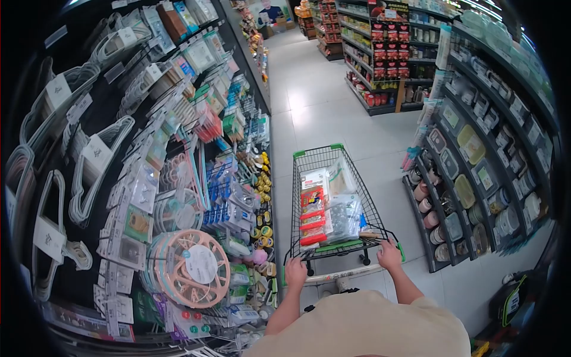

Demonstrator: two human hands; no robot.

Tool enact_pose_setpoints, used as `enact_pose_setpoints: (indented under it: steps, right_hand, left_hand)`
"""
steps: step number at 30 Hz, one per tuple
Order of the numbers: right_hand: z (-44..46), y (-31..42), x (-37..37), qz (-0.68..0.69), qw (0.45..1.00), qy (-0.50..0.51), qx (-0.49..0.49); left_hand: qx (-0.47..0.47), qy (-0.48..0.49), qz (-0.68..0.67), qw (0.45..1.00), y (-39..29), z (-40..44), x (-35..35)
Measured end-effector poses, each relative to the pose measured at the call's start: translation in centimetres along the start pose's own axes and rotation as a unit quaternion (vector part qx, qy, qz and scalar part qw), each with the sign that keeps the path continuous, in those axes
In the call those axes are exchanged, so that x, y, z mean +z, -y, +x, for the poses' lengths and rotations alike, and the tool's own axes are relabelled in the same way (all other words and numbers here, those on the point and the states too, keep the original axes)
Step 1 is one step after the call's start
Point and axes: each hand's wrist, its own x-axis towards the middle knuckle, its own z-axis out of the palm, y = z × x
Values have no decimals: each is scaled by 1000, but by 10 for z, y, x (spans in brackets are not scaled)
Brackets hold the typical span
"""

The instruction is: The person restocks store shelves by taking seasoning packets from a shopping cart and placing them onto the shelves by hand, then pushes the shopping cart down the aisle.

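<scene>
A shopping cart (364, 196) of dark wire with green corner pieces stands in front of me. My left hand (295, 272) is closed around the left end of its handle (345, 274). At the right end, beside a green corner piece, my right hand (389, 256) is closed on the cart too. In the basket lie red packages (312, 215) stacked on a white pack, a clear bag with grey-blue contents (345, 217), and a clear plastic packet (340, 177) near the front. What the bags contain is too small to make out.
Hangers (98, 154), round drying racks (196, 268) and packaged goods hang on the left wall, close to the cart. Right-hand shelves hold food containers (470, 143) and cups. A tiled aisle (297, 89) runs forward past a shelf end of red packages (389, 53). A dark bag (510, 300) lies at lower right.
</scene>
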Motion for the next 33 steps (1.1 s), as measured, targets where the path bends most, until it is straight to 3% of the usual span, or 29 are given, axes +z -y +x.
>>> enact_pose_setpoints:
  steps: [8, 11, 13, 33]
  right_hand:
    - [1, -20, 9, -15, 998, 1, -59]
    - [-2, -12, 1, -19, 998, 24, -59]
    - [-6, 0, -8, -9, 999, 25, 19]
    - [-23, -9, 3, -22, 999, 27, -3]
  left_hand:
    - [60, -53, 2, 997, 4, -9, 11]
    - [41, -35, 1, 999, 0, -11, 6]
    - [31, -37, 0, 999, -1, -12, 1]
    - [35, -59, -25, 997, 17, -29, 7]
